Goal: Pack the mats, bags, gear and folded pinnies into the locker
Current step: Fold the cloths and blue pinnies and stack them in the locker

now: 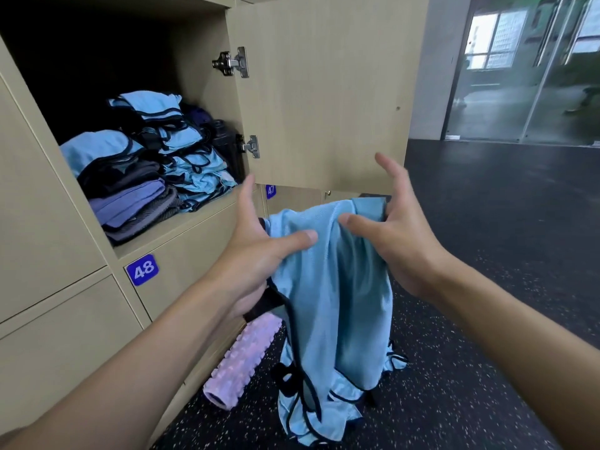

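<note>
I have the light blue pinny (334, 287) in mid-air between both hands, just in front of the open locker (181, 232) and below its shelf edge. It hangs loose and unfolded, and its dark-trimmed hem falls toward the floor (487, 254).

My left hand (256, 254) pinches the cloth. The thumb lies across the top and the lower fingers are curled beneath, also catching a dark strap. The index finger points up, free of the fabric. My right hand (399, 241) presses its thumb onto the top fold. Some fingers seem to hook the upper right edge from behind, though the cloth hides them, and one finger stands up clear of it.

Inside the locker a stack of folded pinnies (181, 151) in the same blue sits toward the right. Beside it on the left is a pile of purple and grey folded mats (130, 203) with another blue piece on top. A dark object (227, 147) is wedged against the right wall, too shadowed for me to name.

The locker door (324, 92) stands swung open to the right on two metal hinges (232, 63). Blue number plates read 48 (143, 270) and 47 (270, 190) on the doors below. A pink ridged foam roller (243, 358) lies on the speckled floor against the locker base, just left of the hanging hem. A glass partition (519, 76) stands well behind.
</note>
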Action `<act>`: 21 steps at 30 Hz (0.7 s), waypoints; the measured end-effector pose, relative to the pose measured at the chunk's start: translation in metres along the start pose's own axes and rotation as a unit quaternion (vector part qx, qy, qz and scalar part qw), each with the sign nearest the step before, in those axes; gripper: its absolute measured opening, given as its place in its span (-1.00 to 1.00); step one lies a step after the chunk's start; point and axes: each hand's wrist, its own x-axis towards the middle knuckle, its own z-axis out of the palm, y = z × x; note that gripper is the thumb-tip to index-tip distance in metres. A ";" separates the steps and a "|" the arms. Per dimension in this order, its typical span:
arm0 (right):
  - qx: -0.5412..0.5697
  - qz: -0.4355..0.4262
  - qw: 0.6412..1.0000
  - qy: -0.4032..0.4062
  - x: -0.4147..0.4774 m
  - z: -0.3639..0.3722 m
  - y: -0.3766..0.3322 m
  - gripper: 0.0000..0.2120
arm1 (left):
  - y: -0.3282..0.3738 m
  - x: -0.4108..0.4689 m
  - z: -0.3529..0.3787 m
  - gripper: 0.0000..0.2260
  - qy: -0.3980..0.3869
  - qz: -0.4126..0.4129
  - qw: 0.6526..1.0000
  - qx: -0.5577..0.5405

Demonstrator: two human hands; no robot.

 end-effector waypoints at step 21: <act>-0.001 -0.005 0.997 0.076 0.004 -0.006 0.001 -0.23 | 0.012 0.005 -0.007 -0.08 -0.045 -0.049 0.998 -0.012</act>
